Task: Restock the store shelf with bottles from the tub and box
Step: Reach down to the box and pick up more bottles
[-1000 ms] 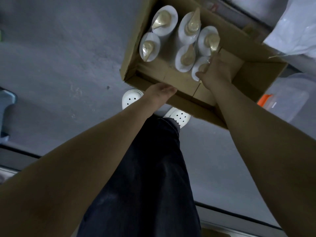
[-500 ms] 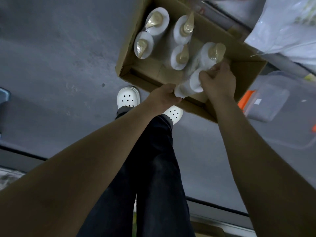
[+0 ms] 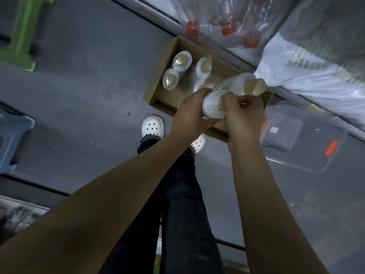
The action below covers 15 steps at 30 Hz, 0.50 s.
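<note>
An open cardboard box (image 3: 158, 76) lies on the grey floor with white bottles with gold pointed caps standing in it, such as one bottle (image 3: 181, 61) at the back left. Over the box's near edge both hands hold a clear-wrapped pack of white bottles (image 3: 214, 103), its far bottle (image 3: 250, 87) showing a gold cap. My left hand (image 3: 189, 113) grips the pack from the left. My right hand (image 3: 245, 113) grips it from the right. The pack is lifted above the box.
A clear plastic tub (image 3: 304, 139) with orange latches sits right of the box. Above it a shelf edge carries a white plastic bag (image 3: 308, 68) and clear bottles with orange caps (image 3: 225, 26). A green stool (image 3: 25, 30) and a blue stool (image 3: 13, 135) stand left.
My right hand lifted the wrapped bottles out of the box's near right corner. My left hand came up from the box edge and closed on the pack. The view shifted toward the shelf.
</note>
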Motion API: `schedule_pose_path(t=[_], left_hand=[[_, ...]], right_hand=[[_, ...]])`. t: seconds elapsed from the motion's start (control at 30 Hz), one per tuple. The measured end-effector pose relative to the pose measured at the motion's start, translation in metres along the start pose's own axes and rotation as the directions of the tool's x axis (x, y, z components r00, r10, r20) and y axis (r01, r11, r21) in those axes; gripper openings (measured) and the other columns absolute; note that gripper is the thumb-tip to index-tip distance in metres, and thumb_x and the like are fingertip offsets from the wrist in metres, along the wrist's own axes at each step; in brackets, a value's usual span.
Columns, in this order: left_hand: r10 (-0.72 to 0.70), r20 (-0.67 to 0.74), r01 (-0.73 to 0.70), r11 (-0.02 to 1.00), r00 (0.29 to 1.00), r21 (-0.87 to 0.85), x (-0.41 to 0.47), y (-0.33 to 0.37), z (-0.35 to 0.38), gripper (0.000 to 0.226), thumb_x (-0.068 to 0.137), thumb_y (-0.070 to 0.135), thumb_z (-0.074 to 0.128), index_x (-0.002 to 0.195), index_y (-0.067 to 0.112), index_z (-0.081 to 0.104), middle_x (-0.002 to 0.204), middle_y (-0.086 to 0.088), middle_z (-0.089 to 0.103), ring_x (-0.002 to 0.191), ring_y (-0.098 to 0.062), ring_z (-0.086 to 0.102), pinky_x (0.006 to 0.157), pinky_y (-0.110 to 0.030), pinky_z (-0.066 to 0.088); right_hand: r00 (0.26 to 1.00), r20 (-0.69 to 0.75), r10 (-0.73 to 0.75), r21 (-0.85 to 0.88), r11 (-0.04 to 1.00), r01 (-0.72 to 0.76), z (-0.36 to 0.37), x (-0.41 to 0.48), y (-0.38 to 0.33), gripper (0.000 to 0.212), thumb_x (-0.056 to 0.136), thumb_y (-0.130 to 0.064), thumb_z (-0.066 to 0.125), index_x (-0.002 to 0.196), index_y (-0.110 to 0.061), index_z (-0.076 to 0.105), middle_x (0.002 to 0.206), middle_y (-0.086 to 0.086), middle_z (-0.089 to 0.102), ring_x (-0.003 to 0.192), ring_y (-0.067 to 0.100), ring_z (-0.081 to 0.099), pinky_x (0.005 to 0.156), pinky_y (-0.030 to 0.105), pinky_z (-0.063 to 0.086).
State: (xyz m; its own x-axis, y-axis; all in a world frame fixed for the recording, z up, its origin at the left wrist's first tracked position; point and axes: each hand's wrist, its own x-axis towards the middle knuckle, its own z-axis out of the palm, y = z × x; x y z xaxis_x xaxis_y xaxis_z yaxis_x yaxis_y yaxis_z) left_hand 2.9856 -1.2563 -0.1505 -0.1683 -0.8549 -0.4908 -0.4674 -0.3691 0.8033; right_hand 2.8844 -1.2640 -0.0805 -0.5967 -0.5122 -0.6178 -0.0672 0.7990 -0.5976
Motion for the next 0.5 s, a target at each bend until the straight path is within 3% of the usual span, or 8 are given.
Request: schedule_pose_path(t=[0.1, 0.17, 0.2, 0.27, 0.33, 0.4, 0.5], left_hand=[[-0.033, -0.005, 0.032, 0.993, 0.999, -0.113, -0.021, 0.041, -0.034, 0.074, 0.061, 0.050, 0.077, 0.128, 0.027, 0.054, 0.114, 0.009, 0.067, 0.109, -0.012, 0.062, 0.091, -0.035, 0.052], [-0.081, -0.038, 0.072, 0.979, 0.996, -0.193, -0.034, 0.070, -0.060, 0.071, 0.061, 0.042, 0.082, 0.127, 0.028, 0.056, 0.107, 0.013, 0.066, 0.105, -0.009, 0.062, 0.092, -0.028, 0.051], [-0.101, -0.048, 0.089, 0.973, 0.994, -0.212, -0.041, 0.084, -0.075, 0.070, 0.061, 0.039, 0.085, 0.125, 0.027, 0.058, 0.107, 0.012, 0.066, 0.104, -0.009, 0.062, 0.092, -0.028, 0.051], [-0.128, -0.066, 0.110, 0.967, 0.990, -0.229, -0.056, 0.111, -0.107, 0.067, 0.056, 0.042, 0.087, 0.117, 0.028, 0.062, 0.106, 0.010, 0.068, 0.102, -0.011, 0.064, 0.093, -0.034, 0.053], [-0.133, -0.088, 0.110, 0.966, 0.987, -0.232, -0.071, 0.138, -0.140, 0.054, 0.054, 0.044, 0.088, 0.102, 0.036, 0.063, 0.098, 0.014, 0.069, 0.097, -0.008, 0.066, 0.091, -0.034, 0.055], [-0.096, -0.072, 0.078, 0.972, 0.993, -0.220, -0.086, 0.164, -0.167, 0.043, 0.063, 0.031, 0.089, 0.096, 0.035, 0.062, 0.094, 0.016, 0.068, 0.093, -0.007, 0.066, 0.086, -0.027, 0.055], [0.011, -0.034, -0.017, 0.987, 0.999, -0.157, -0.107, 0.204, -0.205, 0.045, 0.066, 0.025, 0.088, 0.104, 0.028, 0.065, 0.097, 0.010, 0.071, 0.091, -0.005, 0.066, 0.081, -0.019, 0.054]], right_hand=[[0.994, 0.062, -0.088, 0.198, 0.977, 0.074, -0.023, -0.038, -0.031, 0.019, 0.091, -0.027, 0.061, 0.104, -0.014, 0.055, 0.074, -0.002, 0.065, 0.059, 0.006, 0.059, 0.053, 0.017, 0.047], [0.994, 0.019, -0.109, 0.315, 0.944, 0.097, -0.044, -0.054, -0.049, 0.009, 0.098, -0.019, 0.052, 0.106, -0.017, 0.048, 0.060, -0.003, 0.057, 0.048, 0.008, 0.051, 0.048, 0.020, 0.043], [0.994, 0.003, -0.110, 0.302, 0.948, 0.104, -0.057, -0.060, -0.057, 0.013, 0.099, -0.017, 0.050, 0.111, -0.017, 0.046, 0.063, -0.003, 0.056, 0.048, 0.007, 0.051, 0.050, 0.020, 0.043], [0.989, 0.069, -0.132, 0.198, 0.973, 0.116, -0.080, -0.071, -0.074, 0.031, 0.097, -0.015, 0.053, 0.127, -0.018, 0.044, 0.084, 0.002, 0.060, 0.062, 0.005, 0.056, 0.058, 0.016, 0.046], [0.959, 0.229, -0.170, 0.056, 0.985, 0.161, -0.098, -0.081, -0.089, 0.051, 0.095, -0.017, 0.058, 0.141, -0.023, 0.038, 0.115, 0.005, 0.061, 0.091, 0.007, 0.059, 0.073, 0.009, 0.046], [0.915, 0.356, -0.191, -0.021, 0.977, 0.213, -0.108, -0.092, -0.109, 0.068, 0.092, -0.021, 0.065, 0.150, -0.026, 0.029, 0.138, 0.001, 0.051, 0.120, 0.011, 0.052, 0.095, 0.017, 0.042], [0.831, 0.501, -0.242, 0.060, 0.967, 0.246, -0.116, -0.113, -0.141, 0.080, 0.089, -0.016, 0.069, 0.153, -0.024, 0.022, 0.148, -0.001, 0.042, 0.132, 0.012, 0.044, 0.105, 0.030, 0.041]])
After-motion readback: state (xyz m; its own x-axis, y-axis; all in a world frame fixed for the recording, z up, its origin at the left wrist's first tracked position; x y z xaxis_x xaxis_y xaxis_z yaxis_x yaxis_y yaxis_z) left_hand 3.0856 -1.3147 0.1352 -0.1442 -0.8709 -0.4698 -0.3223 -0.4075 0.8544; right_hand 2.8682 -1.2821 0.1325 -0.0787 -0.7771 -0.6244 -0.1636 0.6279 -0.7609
